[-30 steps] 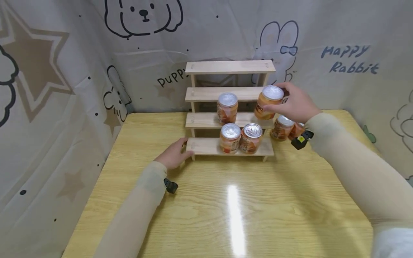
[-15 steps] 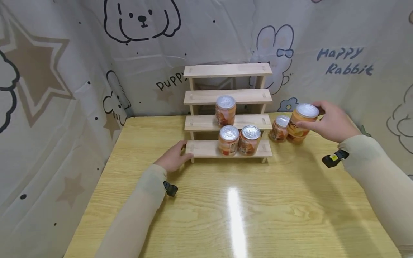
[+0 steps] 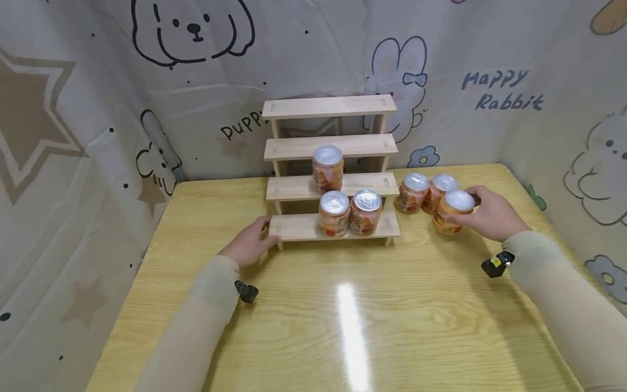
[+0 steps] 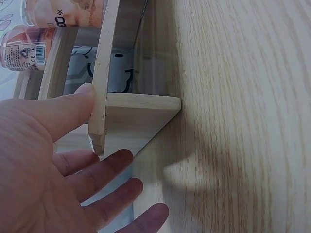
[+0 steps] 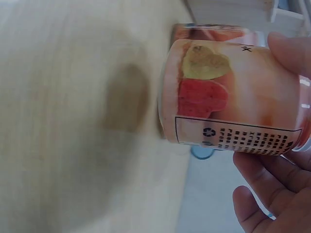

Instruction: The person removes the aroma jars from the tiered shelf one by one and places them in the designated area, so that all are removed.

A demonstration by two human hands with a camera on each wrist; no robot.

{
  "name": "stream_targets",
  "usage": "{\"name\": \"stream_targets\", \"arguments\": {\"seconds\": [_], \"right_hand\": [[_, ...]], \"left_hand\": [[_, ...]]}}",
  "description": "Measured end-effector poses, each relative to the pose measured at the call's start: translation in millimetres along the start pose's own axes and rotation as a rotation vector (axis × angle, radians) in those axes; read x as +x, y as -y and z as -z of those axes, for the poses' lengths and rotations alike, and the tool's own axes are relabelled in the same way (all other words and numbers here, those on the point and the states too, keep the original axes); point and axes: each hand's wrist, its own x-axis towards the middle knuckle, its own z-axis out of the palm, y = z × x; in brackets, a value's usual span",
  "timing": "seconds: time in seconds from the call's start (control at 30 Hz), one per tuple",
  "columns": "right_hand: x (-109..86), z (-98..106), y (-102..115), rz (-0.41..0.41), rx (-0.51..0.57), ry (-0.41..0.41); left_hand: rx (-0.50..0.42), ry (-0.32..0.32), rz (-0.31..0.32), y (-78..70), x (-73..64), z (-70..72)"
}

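My right hand (image 3: 495, 215) grips an orange can (image 3: 453, 213) with a silver lid between thumb and fingers, at the right of the table. The can is upright; whether its base touches the table I cannot tell. In the right wrist view the can (image 5: 228, 97) shows a printed label with a red fruit picture. My left hand (image 3: 250, 242) holds the left end of the lowest board of a four-step wooden display rack (image 3: 296, 227), thumb on one side and fingers on the other. In the left wrist view several fingers (image 4: 114, 172) are spread beyond the board's end (image 4: 102, 97).
Two matching cans, a left one (image 3: 412, 193) and a right one (image 3: 439, 193), stand behind the held can. On the rack's lowest board are two cans (image 3: 334, 214), and one can (image 3: 328, 169) is on the board above. A patterned cloth (image 3: 313, 60) hangs behind the table (image 3: 294, 316).
My right hand has carried the can away from the rack, to the right and down towards the table near the two other cans. My left hand stays at the rack's left end.
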Motion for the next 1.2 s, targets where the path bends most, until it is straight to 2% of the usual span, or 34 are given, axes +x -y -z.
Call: {"name": "stream_targets", "arguments": {"seconds": [0.43, 0.6, 0.73, 0.87, 0.97, 1.2], "right_hand": [[2.8, -15.1, -20.2, -0.035, 0.031, 0.031], [2.7, -13.4, -17.8, -0.031, 0.028, 0.054], [6.3, -7.1, -8.0, -0.018, 0.007, 0.089], [12.3, 2.0, 16.3, 0.000, -0.005, 0.020], [17.1, 7.2, 46.1, 0.045, -0.011, -0.016], [34.7, 7.7, 137.5, 0.214, -0.068, 0.064]], "left_hand": [[-0.011, 0.003, 0.003, -4.2, 0.5, -0.5], [-0.012, 0.000, -0.004, -3.5, 0.9, 0.4], [-0.015, 0.001, 0.007, -3.2, -0.5, 1.7], [-0.014, -0.005, -0.004, -4.5, -2.6, 3.1], [-0.018, -0.008, -0.007, -5.1, -3.5, 3.5], [-0.042, -0.012, -0.008, -2.1, -4.4, 0.3]]}}
